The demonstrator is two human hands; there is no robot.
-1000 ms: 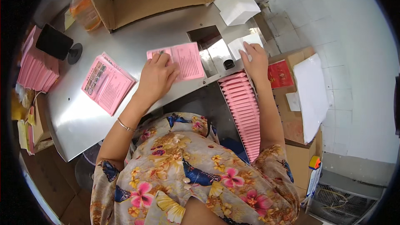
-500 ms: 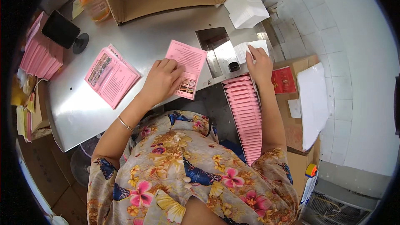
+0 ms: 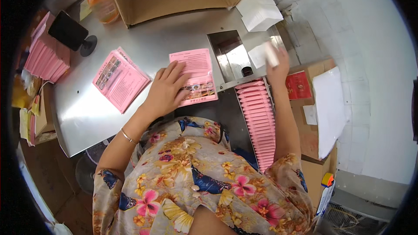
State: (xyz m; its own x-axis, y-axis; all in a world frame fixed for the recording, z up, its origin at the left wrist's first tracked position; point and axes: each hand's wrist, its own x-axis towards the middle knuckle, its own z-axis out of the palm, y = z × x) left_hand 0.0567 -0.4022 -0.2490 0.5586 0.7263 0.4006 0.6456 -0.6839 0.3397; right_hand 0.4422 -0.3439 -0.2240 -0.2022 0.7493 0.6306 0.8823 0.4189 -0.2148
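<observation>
Since the earlier frames the pink leaflet (image 3: 194, 75) has been sliding toward the person along the desk (image 3: 82, 113), and the right hand (image 3: 277, 64) has been lifting off the metal tray (image 3: 230, 56) with something white in it. Now the left hand (image 3: 166, 90) is lying flat on the leaflet's left half, fingers spread, pressing it down near the desk's front edge. The right hand is hovering over the tray's right side, pinching a small white packet (image 3: 271, 53); motion blur is hiding how tightly it is closed. A stack of pink leaflets (image 3: 120, 78) is waiting to the left, apart from the one in use, and a row of folded pink leaflets (image 3: 260, 124) is standing just below the tray.

To do this step well, I judge the left palm should be keeping the leaflet pinned square to the desk edge while the right hand is bringing the packet over, so the paper is not skewing or slipping off the front.
</observation>
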